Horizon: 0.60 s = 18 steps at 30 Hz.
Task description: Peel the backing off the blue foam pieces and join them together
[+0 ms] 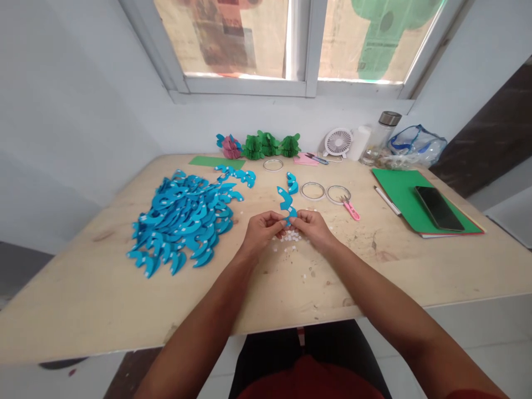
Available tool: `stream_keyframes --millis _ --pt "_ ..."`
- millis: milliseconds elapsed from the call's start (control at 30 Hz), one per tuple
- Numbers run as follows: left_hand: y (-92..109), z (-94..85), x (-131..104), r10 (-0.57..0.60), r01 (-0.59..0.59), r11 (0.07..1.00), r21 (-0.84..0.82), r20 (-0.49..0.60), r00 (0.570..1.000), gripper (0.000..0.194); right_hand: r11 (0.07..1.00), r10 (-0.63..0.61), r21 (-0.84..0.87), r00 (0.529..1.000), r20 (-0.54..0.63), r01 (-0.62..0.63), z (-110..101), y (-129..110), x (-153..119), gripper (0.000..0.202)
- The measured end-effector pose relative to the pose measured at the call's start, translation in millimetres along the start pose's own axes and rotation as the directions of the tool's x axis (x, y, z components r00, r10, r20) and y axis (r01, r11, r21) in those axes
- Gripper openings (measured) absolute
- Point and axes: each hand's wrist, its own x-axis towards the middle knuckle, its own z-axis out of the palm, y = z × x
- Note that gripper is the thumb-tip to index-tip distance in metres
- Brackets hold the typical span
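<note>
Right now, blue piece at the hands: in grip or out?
In grip: left hand and right hand pinch the near end of the blue piece; its far end sticks out beyond them.

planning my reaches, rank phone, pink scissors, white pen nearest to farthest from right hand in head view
From the right hand:
1. pink scissors, ahead and right
2. white pen, farther right, beside green sheet
3. phone, farthest right, on green sheet

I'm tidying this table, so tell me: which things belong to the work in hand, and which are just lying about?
Likely part of the work:
- blue cut-out, held by left hand and right hand
- pile of blue cut-outs
- small white bits near the hands

Probably just lying about:
- phone
- small fan
- clear bottle
</note>
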Motion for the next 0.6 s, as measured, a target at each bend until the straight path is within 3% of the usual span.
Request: stream_keyframes --millis 267,400,600 --pt "-2 -0.7 3 -0.111 0.112 0.991 -0.069 0.017 0.994 0.026 0.998 -0.053 -0.042 0.997 -0.061 0.051 1 4 1 0.028" --pt "-10 -2.0 7 -0.123 0.128 0.982 -0.139 0.047 0.991 0.028 0.999 0.001 0.039 0.996 -0.089 0.003 1 0 0 0.026" --pt "-16 -3.1 7 -0.106 0.129 0.969 -0.213 0.116 0.987 0.033 0.974 0.077 0.212 0.997 0.004 -0.076 0 -2 -1 0.024"
